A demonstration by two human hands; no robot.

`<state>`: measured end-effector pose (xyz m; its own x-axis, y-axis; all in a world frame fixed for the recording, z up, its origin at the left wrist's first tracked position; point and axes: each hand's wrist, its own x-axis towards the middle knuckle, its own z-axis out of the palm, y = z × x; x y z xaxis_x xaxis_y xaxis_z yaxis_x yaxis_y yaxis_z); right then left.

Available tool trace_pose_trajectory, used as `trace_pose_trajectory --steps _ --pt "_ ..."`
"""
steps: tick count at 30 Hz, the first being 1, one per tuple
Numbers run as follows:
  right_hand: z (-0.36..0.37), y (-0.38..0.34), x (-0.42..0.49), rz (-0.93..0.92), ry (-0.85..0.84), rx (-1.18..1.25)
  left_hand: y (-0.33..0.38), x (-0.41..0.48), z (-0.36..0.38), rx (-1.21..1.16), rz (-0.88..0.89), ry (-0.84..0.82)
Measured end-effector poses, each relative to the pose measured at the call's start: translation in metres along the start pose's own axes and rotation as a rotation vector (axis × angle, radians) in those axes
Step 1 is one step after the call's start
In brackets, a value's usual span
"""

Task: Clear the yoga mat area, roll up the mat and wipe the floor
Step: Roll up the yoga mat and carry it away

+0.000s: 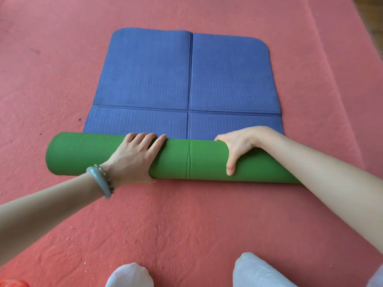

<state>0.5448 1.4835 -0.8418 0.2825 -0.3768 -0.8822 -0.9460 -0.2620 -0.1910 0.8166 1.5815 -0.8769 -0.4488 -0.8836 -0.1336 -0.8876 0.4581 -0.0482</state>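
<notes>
The yoga mat lies on a red carpet, partly rolled. Its rolled part [83, 154] shows the green underside and runs left to right across the middle of the view. The flat part [157, 75] beyond the roll is blue with crossing fold lines. My left hand [132, 156] grips the roll left of its centre, fingers curled over the top and thumb at the near side. My right hand [234, 148] grips the roll right of centre, fingers over the far edge and thumb pointing down the near face. My right forearm hides the roll's right end.
The red carpet [186, 220] spreads all around the mat, with small crumbs scattered on it. My knees in pale trousers [257, 270] are at the bottom edge. A strip of wooden floor [373, 19] shows at the top right corner.
</notes>
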Motion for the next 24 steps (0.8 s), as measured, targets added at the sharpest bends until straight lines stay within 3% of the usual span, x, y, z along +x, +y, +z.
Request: trace_pose_trajectory --steps 6,13,16,19,24 --pt "-0.003 0.009 -0.015 -0.041 0.186 0.003 -0.016 0.022 -0.009 -0.008 0.036 -0.121" --pt "0.058 -0.010 -0.019 -0.003 0.662 -0.311 -0.029 0.048 -0.024 -0.167 0.019 -0.296" --pt "0.064 -0.010 -0.011 0.018 0.741 -0.369 -0.031 0.052 -0.027 -0.217 0.005 -0.327" --pt "0.054 -0.008 -0.006 0.002 0.697 -0.395 -0.033 0.046 -0.026 -0.191 -0.005 -0.260" --pt "0.023 -0.005 -0.001 -0.012 0.587 -0.335 -0.021 0.015 -0.003 -0.035 -0.080 0.074"
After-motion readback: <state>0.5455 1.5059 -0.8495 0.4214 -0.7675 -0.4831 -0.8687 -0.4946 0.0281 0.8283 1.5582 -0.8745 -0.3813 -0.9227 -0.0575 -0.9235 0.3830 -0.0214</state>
